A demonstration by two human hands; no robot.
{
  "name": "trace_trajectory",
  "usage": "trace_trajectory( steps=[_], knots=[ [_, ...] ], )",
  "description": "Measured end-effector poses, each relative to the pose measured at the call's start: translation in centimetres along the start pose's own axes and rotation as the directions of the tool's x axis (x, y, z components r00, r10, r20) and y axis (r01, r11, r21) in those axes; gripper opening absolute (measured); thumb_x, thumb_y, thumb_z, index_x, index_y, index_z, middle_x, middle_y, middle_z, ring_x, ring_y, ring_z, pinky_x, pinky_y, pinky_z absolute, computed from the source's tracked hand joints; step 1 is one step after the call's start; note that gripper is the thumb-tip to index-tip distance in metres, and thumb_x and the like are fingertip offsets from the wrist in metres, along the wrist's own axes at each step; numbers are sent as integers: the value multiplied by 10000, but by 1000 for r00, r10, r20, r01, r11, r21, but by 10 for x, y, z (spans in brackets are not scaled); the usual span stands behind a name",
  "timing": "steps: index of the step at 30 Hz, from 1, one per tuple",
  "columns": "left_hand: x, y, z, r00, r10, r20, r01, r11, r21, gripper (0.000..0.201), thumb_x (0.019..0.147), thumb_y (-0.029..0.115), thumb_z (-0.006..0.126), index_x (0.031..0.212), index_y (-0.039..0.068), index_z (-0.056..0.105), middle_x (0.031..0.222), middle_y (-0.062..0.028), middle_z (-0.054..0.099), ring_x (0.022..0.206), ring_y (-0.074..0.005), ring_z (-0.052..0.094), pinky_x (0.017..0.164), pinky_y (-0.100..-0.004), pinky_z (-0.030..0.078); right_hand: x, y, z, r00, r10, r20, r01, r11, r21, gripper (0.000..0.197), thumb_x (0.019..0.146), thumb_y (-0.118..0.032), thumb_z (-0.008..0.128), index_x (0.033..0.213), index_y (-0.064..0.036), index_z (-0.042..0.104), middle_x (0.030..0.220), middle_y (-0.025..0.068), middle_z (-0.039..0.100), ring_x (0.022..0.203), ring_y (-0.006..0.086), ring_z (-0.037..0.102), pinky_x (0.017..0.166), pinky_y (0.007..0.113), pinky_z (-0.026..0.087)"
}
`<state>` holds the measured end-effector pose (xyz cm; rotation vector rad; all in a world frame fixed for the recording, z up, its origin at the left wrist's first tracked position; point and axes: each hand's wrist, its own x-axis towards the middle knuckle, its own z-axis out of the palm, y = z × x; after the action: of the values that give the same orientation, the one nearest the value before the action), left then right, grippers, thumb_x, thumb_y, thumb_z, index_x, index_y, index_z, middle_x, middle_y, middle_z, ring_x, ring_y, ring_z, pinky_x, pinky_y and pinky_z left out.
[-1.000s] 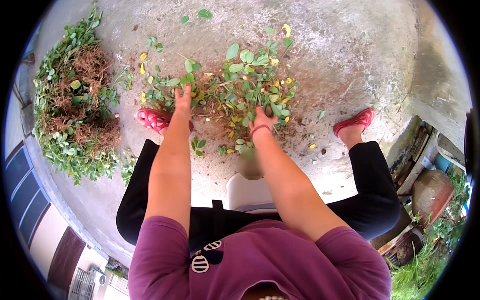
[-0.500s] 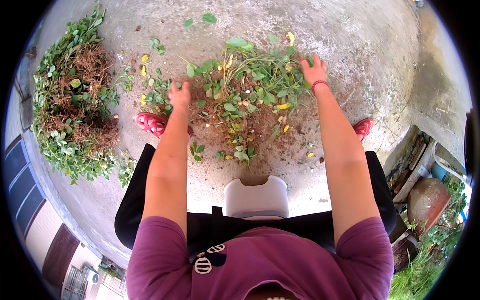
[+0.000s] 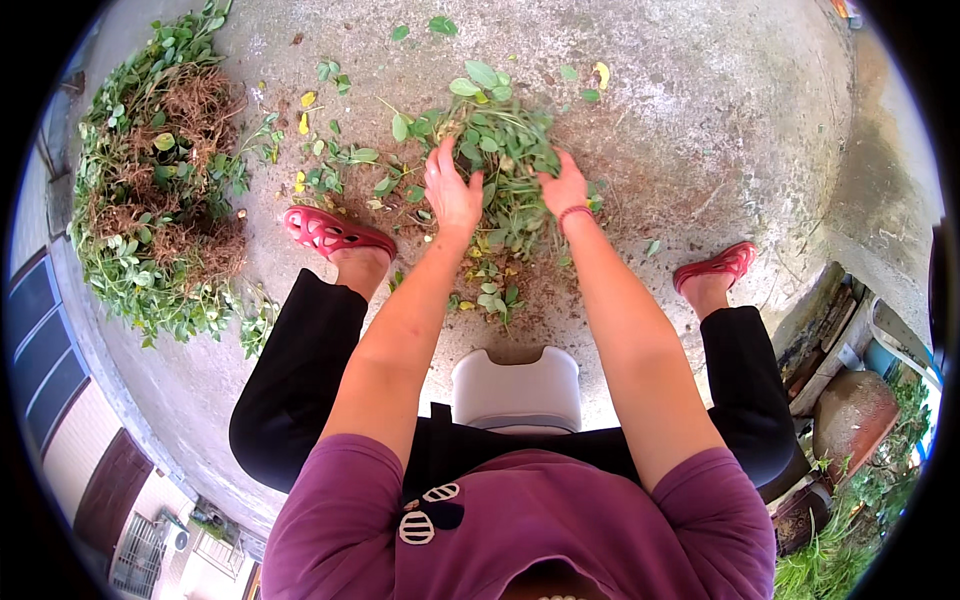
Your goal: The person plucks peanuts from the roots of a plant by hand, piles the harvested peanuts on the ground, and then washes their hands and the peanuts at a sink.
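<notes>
Head view: two bare hands meet a loose leafy bundle [image 3: 515, 145] on the concrete floor [image 3: 700, 130], between the spread feet.
Left hand grip: the left hand [image 3: 457, 195] stands at the bundle's near left edge, thumb and fingers apart, fingertips among the leaves.
Right hand grip: the right hand [image 3: 566, 186] touches the bundle's right side; leaves cover part of its fingers, so whether they close on stems I cannot tell.
Wrist: a thin red bracelet [image 3: 574, 211] circles the right one.
Bundle texture: tangled thin green stems, oval leaves, slightly blurred.
Floor surface: rough, grey, blotched, sprinkled with brown soil and yellow leaves [image 3: 304, 123].
Heap at left: a long plant heap [image 3: 165, 200], its reddish-brown roots fibrous and matted, green leaves around them.
Stool: a smooth white stool [image 3: 515, 395] with a notched edge.
</notes>
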<state>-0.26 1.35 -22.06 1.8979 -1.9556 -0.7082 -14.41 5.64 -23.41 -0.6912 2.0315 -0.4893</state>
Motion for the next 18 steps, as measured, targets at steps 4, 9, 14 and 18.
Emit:
trace_trajectory(
  steps=[4,9,14,18],
  knots=[
    [-18,-57,16,947,-102,303,159,972,-170,280,658,53,540,933,76,496,846,-106,540,791,-236,510,675,-328,402,-8,37,-15,989,46,-142,-57,996,-75,465,675,-122,546,1110,-120,383,943,200,511,878,339,487,757,362,396],
    [-32,-76,13,889,-448,97,458,856,-241,117,667,56,532,782,62,553,678,-80,568,624,-208,539,585,-303,425,-4,72,-26,959,-58,-276,43,997,-62,490,671,-112,544,1126,-125,365,1029,185,445,940,313,446,790,356,372],
    [-43,-83,11,908,-382,173,392,920,-23,345,671,183,567,993,98,476,1019,-104,482,896,-246,472,755,-328,381,18,91,-35,941,53,-335,-33,997,67,432,672,-102,536,1088,-84,425,1020,182,435,929,306,448,809,354,360],
    [3,-77,-11,863,-499,-80,502,865,11,617,706,318,515,1217,158,208,1246,-145,223,1065,-347,312,845,-422,300,43,86,-63,913,-81,-400,103,994,32,408,667,-88,523,1066,-56,442,1040,188,424,945,306,436,816,350,354]
  ],
)
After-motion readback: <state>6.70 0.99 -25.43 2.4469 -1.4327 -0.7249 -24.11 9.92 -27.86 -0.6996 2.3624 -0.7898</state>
